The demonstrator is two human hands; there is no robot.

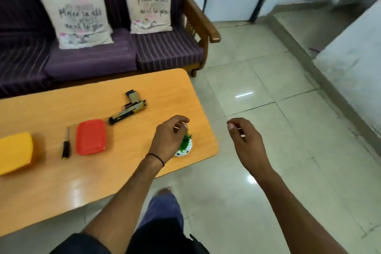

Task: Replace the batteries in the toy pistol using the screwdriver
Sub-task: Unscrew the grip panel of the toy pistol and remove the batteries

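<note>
Scanning left to right across the orange wooden table [127, 171]: one yellow plastic box [15, 152], one black-handled screwdriver [66, 146], one flat red plastic lid [90, 137], then one black-and-gold toy pistol [128, 108] lying farther back, long axis slanting from near-left to far-right. All of it sits left of both hands. The left hand [168, 140] hovers over the table's right end, fingers loosely curled, holding nothing, so it's nearer. The right hand [245, 140], also loosely curled and empty, hangs off the table over the floor.
</note>
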